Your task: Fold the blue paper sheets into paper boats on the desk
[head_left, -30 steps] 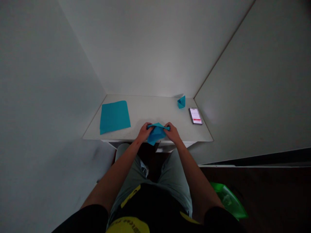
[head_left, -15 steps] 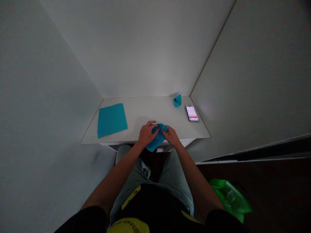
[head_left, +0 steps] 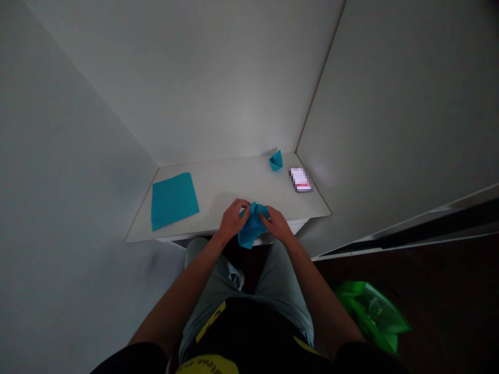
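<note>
A partly folded piece of blue paper (head_left: 251, 226) is held over the front edge of a small white table (head_left: 230, 184). My left hand (head_left: 233, 219) pinches its left side with closed fingers. My right hand (head_left: 277, 223) grips its right side, fingers curled on the paper. The paper's lower tip hangs below the table edge, above my lap.
A flat blue sheet (head_left: 172, 199) lies at the table's left. A small finished blue paper figure (head_left: 276, 160) stands at the back right, with a phone (head_left: 300, 179) beside it. Walls close in on three sides. A green plastic bag (head_left: 372, 313) lies on the dark floor at right.
Both hands have drawn closer together on the blue paper, which has gone from spread wide to bunched and narrower. The camera has tilted a little, shifting the table left.
</note>
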Demonstrator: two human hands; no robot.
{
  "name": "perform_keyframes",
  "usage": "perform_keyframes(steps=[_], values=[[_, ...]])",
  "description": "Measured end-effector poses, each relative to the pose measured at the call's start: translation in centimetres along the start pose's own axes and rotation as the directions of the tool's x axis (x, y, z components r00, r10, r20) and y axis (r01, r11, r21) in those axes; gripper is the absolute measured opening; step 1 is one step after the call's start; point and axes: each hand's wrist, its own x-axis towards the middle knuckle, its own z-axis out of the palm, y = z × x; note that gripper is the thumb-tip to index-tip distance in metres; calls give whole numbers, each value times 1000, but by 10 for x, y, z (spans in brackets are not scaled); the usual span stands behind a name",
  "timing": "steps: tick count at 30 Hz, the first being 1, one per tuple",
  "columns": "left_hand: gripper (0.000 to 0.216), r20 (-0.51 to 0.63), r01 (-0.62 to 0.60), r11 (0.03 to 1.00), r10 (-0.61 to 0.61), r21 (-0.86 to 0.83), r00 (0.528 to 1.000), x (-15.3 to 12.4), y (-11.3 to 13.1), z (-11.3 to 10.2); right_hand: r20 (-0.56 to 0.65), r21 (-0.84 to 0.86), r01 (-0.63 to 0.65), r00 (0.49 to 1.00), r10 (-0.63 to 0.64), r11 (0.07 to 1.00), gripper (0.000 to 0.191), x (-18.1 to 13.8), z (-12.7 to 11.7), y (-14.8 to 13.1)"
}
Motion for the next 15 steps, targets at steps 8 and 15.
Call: perform_keyframes(steps=[8, 15], values=[[27, -121, 293, 893, -351, -342, 928, 9, -5, 1, -204, 122, -169, 960, 192, 978, 27, -3, -7, 7], [24, -306, 440, 843, -526, -308, 793, 6, -25, -25, -364, 376, -137, 887, 282, 916, 39, -7, -21, -20]])
